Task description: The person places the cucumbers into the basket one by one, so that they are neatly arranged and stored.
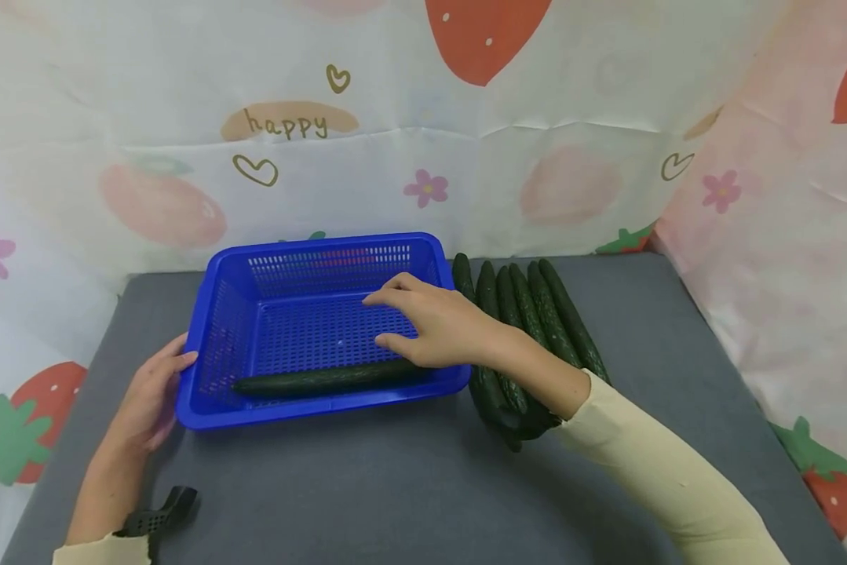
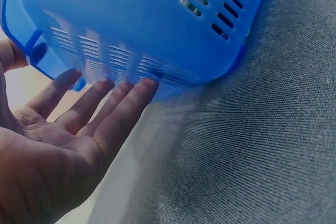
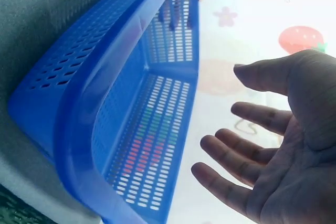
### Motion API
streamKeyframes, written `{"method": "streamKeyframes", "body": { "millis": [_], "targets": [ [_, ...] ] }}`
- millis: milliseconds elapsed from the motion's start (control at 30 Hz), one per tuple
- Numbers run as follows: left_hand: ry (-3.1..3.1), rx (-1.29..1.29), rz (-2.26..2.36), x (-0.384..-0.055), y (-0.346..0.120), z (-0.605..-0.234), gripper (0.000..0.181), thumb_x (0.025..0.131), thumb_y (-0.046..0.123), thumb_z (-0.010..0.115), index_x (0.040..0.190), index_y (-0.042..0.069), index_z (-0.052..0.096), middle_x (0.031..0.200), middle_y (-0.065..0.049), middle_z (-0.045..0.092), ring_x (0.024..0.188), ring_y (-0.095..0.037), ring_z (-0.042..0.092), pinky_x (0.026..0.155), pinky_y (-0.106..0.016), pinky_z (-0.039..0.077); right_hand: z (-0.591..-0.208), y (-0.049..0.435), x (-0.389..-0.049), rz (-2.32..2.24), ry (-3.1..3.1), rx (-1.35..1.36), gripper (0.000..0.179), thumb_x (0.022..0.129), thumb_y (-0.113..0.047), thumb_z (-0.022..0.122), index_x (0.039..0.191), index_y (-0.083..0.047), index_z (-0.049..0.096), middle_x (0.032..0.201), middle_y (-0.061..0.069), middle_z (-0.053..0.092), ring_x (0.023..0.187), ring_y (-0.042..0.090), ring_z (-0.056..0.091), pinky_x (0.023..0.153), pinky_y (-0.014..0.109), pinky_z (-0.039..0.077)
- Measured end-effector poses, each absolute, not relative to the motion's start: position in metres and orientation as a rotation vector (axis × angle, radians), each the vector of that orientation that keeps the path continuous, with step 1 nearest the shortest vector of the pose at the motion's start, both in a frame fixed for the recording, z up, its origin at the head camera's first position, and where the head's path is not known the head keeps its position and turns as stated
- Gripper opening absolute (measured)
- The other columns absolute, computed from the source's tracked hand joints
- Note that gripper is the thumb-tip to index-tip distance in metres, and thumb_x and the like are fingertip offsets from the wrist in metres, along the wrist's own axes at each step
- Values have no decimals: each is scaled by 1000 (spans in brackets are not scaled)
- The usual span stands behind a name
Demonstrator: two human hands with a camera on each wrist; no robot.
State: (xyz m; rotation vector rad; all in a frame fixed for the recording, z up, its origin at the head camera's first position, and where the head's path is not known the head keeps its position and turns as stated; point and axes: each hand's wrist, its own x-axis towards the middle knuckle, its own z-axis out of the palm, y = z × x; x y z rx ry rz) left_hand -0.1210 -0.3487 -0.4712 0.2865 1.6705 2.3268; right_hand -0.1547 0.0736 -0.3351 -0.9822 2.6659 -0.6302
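A blue plastic basket [image 1: 324, 406] with slotted walls stands on the grey table. One long dark green cucumber [image 1: 324, 381] lies inside it along the near wall. My left hand [image 1: 147, 396] holds the basket's left end, thumb over the rim; in the left wrist view its fingers [image 2: 84, 106] reach against the outer wall. Above the right part of the basket hovers my right hand [image 1: 444, 326], fingers spread and holding nothing. Several more cucumbers [image 1: 567, 310] lie side by side to the right of the basket, partly hidden under my right forearm.
The grey table [image 1: 338, 494] extends in front of the basket and to the right of the cucumbers. A printed cloth [image 1: 423, 102] with strawberries and flowers hangs behind the table and along its sides. A black strap [image 1: 162, 514] is around my left wrist.
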Motion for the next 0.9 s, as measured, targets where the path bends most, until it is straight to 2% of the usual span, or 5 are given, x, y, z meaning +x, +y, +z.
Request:
{"method": "streamKeyframes", "body": {
  "millis": [200,400,633,800,900],
  "targets": [
    [1661,320,2397,-120,-346,-470,45,113,3,31,145,17,60,125,-3,78,107,-16,79,83,-32,66,-335,84,-150,-660,2670,-951,51,105,-35,66,154,-24,54,154,5,53,115,19,70,92,42,59],
    [1726,315,2377,-118,-347,-469,43,114,4,34,145,18,60,125,0,78,106,-14,79,84,-31,65,-336,99,-148,-743,2671,-910,52,105,-34,66,154,-22,54,155,5,54,129,22,66,99,46,58],
    [1732,324,2366,-118,-348,-469,44,114,4,34,147,17,59,128,-1,77,108,-15,79,84,-32,65,-334,129,-149,-823,2725,-860,52,105,-32,67,153,-19,55,146,8,59,122,23,64,82,40,53],
    [1719,343,2383,-119,-349,-467,45,113,3,33,147,17,59,129,-1,77,108,-16,79,83,-32,66,-333,156,-149,-874,2762,-808,51,105,-29,67,153,-18,54,150,11,56,134,27,62,87,44,55],
    [1655,358,2404,-121,-348,-467,46,113,2,31,147,16,60,128,-4,77,108,-17,79,83,-33,66,-334,173,-148,-914,2780,-766,51,105,-27,67,153,-17,53,152,11,55,136,29,60,100,49,56]
  ]
}}
